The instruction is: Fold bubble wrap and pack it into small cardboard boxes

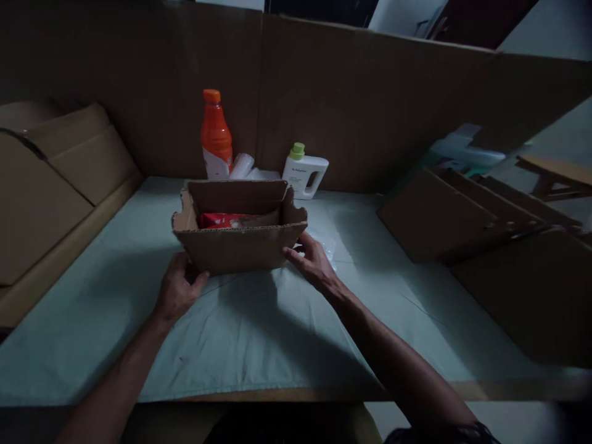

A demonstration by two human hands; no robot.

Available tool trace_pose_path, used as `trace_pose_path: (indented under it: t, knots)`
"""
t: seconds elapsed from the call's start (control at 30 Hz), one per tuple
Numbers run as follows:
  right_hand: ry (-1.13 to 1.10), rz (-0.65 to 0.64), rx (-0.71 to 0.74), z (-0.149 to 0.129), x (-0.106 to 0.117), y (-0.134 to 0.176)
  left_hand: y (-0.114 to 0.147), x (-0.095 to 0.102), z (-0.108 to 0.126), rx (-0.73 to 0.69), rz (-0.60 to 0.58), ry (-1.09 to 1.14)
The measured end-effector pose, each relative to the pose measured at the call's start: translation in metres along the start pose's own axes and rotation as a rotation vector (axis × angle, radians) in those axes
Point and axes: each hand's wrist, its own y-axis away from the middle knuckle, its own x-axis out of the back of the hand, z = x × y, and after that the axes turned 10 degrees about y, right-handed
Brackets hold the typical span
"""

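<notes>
An open-topped cardboard box (240, 251) is held between my two hands at the middle of the cloth-covered table. My left hand (179, 288) grips its lower left corner, thumb on the front face. At the lower right side, my right hand (314, 260) has its thumb against the front and its other fingers around the side. Inside the box lies a red packet (219, 220), partly hidden by the front wall. Behind the box stand an orange bottle (216, 132) and a white jug with a green cap (300, 172). Clear plastic wrap (328, 248) lies beside my right hand.
A pale green cloth (259, 345) covers the table. Tall cardboard panels (370, 111) wall off the back. Large cardboard boxes (46, 197) stand at the left, and more boxes (439, 216) at the right hold teal plastic items (462, 151). A rolled plastic piece (242, 165) lies behind.
</notes>
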Motion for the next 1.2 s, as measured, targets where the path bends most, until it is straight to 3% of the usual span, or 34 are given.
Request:
trace_pose_path:
  t: [0.23,0.4,0.5,0.63,0.73,0.83,0.9,1.0,1.07,1.1,1.2]
  knots:
    - [-0.095,0.038,0.001,0.011,0.001,-0.020,0.006,-0.008,0.001,0.047,-0.386,0.496]
    - [-0.054,0.120,-0.008,0.018,-0.006,-0.034,0.002,-0.008,0.001,0.070,-0.519,0.664]
    - [0.071,0.082,-0.018,0.023,0.008,-0.024,-0.002,-0.006,-0.002,0.088,-0.501,0.705]
    - [0.542,0.027,-0.145,0.041,0.043,0.005,-0.006,-0.007,-0.009,0.054,-0.441,0.695]
    - [0.747,-0.058,-0.179,0.052,0.051,0.026,-0.007,-0.009,-0.011,0.067,-0.436,0.673]
    - [0.728,-0.060,-0.128,0.046,0.035,0.050,-0.007,-0.010,-0.012,0.081,-0.390,0.644]
    - [0.669,-0.077,-0.002,0.032,0.022,0.069,-0.005,-0.006,-0.012,0.078,-0.324,0.602]
    - [0.500,-0.273,0.189,0.005,0.016,0.100,0.004,0.004,-0.007,0.058,-0.221,0.463]
    - [0.372,-0.365,0.158,-0.008,0.022,0.114,0.014,0.009,0.004,0.020,-0.199,0.347]
    - [0.322,-0.352,0.110,-0.011,0.027,0.117,0.020,0.009,0.011,-0.007,-0.212,0.293]
    - [0.313,-0.197,0.009,-0.012,0.033,0.119,0.035,0.000,0.035,-0.091,-0.316,0.177]
